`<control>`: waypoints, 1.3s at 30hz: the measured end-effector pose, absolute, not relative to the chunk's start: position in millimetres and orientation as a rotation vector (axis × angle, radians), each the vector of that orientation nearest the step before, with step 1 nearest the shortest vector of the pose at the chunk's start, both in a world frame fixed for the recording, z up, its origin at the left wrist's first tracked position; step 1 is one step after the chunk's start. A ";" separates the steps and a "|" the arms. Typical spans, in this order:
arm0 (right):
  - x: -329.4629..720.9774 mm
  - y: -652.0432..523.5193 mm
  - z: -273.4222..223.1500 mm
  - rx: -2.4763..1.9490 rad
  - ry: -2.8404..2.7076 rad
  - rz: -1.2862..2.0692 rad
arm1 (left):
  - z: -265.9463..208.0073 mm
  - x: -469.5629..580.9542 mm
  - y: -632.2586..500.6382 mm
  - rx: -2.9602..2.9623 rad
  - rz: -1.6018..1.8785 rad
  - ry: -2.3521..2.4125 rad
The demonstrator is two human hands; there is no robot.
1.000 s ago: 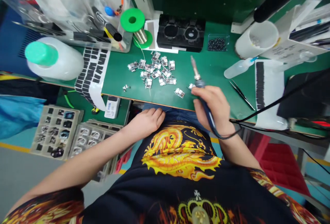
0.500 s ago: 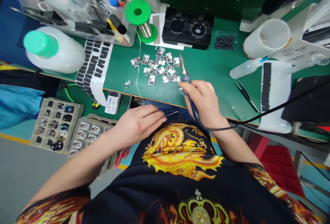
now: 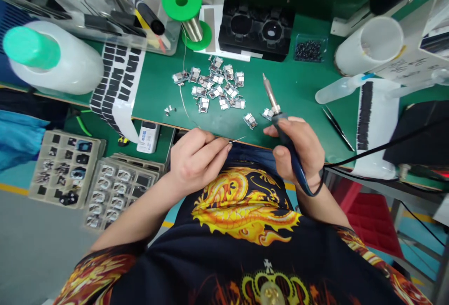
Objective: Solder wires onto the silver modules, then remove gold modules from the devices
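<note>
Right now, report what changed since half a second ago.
The right hand moved right, carrying the dark-handled soldering iron away from the heaped silvery metal parts. The left hand, holding thin silvery wire, moved forward toward the green bench. The green-flanged spool and parts stayed put.

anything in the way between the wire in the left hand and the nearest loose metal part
Nothing visible: between the tip of the wire, held in the left hand, and the metal part, only green tabletop shows. The soldering iron in the right hand is off to the right of that gap.
</note>
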State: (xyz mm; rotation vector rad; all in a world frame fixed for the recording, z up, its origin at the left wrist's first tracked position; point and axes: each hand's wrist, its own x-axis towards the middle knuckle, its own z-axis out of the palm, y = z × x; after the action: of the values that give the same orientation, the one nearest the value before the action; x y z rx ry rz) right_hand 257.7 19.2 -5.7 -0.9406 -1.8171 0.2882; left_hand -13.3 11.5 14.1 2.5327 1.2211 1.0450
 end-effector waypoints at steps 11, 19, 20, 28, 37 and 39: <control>261.0 4.9 -4.5 -0.781 -1.678 0.392 | -18.5 24.2 33.9 2.318 1.466 1.099; 256.6 13.3 -15.8 -0.779 -1.718 0.378 | -27.0 23.7 39.3 2.346 1.307 0.988; 256.6 13.2 -15.7 -0.783 -1.727 0.378 | -28.7 23.6 39.2 2.343 1.312 0.987; 255.3 15.0 -11.6 -0.832 -1.783 0.336 | -36.9 25.0 40.6 2.396 1.337 1.008; 256.7 11.2 -4.8 -0.903 -1.842 0.398 | -37.9 23.0 41.3 2.435 1.333 0.995; 256.7 10.5 -3.7 -0.915 -1.849 0.409 | -38.4 22.5 41.3 2.428 1.332 0.997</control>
State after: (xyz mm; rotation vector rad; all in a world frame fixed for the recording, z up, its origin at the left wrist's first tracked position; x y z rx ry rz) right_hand 256.7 10.5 -3.7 -0.9150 -1.8495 0.4094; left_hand 22.5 41.3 -38.4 2.4279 0.9974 1.3316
